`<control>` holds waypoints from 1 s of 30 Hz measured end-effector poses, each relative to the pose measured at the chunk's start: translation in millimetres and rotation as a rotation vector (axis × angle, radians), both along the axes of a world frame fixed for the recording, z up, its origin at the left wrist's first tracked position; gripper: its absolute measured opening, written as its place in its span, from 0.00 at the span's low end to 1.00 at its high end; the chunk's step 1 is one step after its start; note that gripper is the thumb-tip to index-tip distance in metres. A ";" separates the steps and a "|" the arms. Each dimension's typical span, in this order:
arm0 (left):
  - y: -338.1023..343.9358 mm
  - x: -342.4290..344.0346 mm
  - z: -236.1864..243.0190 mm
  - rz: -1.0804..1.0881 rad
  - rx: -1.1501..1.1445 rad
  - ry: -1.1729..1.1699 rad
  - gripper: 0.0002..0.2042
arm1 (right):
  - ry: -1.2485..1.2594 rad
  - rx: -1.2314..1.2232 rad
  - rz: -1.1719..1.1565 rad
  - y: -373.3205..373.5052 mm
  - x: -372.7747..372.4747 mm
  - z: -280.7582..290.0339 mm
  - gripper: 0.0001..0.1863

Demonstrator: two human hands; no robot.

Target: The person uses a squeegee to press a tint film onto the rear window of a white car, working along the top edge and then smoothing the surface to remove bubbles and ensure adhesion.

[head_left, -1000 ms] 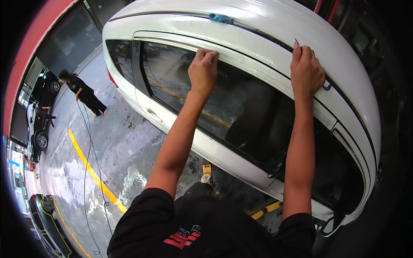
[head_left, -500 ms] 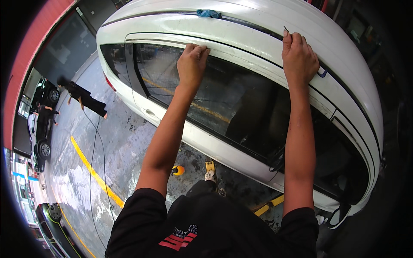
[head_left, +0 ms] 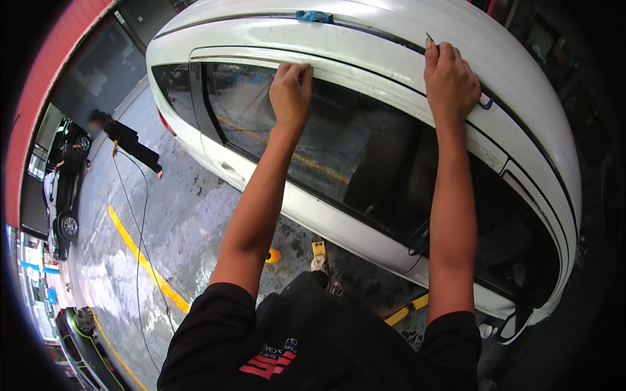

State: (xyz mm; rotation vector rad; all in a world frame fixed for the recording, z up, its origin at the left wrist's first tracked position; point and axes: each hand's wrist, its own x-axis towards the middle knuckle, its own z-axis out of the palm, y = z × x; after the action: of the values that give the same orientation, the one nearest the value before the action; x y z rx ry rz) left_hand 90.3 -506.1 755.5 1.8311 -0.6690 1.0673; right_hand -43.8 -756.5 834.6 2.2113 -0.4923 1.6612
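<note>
A white car [head_left: 385, 72] stands in front of me, side on. At the upper edge of its dark rear side window [head_left: 319, 124], my left hand [head_left: 291, 92] is closed in a pinch against the door frame. Whatever those fingers hold, if anything, is hidden. Farther right, my right hand [head_left: 451, 85] is wrapped round a thin tool [head_left: 428, 36]. Its slim dark tip pokes out above the thumb, and a blue looped end shows by the heel of the hand. This hand is over the roof edge, near the dark roof strip. A crumpled blue cloth [head_left: 314, 17] lies on that strip.
Below me, my shoe is by a yellow step [head_left: 318, 249], with an orange round object [head_left: 272, 255] beside it. A yellow bar [head_left: 407, 309] lies lower right. At left, a person [head_left: 127, 143] holds a long hose [head_left: 139, 228]; parked cars [head_left: 65, 195] stand beyond.
Both my hands have shifted slightly up and left, still closed. At left, the person's arm and the hose have changed position, and another person by the parked car has moved.
</note>
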 end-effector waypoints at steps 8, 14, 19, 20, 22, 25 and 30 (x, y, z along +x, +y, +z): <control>-9.0 -0.9 0.1 0.181 0.050 -0.093 0.02 | 0.006 -0.019 0.001 -0.1 3.2 -0.3 0.21; 4.7 4.5 -4.9 -0.019 0.030 -0.002 0.06 | -0.006 0.001 0.009 -1.8 1.1 -3.3 0.21; 1.2 -1.9 -8.1 0.120 0.108 -0.104 0.04 | -0.022 -0.008 0.033 -2.0 -0.5 -5.4 0.21; -0.7 -2.4 -6.7 0.134 0.109 -0.090 0.05 | -0.016 -0.010 0.023 -1.6 0.4 -5.4 0.21; -4.6 -1.8 -0.1 0.160 0.106 -0.068 0.05 | -0.013 -0.019 0.000 -1.7 1.2 -0.9 0.21; 3.9 3.4 -3.5 0.080 0.104 -0.050 0.06 | 0.009 0.007 -0.001 -0.6 4.1 -2.8 0.21; 5.8 -1.5 -6.9 0.124 0.133 -0.041 0.05 | 0.061 -0.023 -0.034 2.4 3.2 2.9 0.18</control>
State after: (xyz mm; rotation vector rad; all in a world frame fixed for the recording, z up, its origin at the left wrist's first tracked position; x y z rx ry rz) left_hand 88.8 -500.3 748.6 1.9910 -0.6712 1.1677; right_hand -40.7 -754.1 837.6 2.2169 -0.4897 1.5693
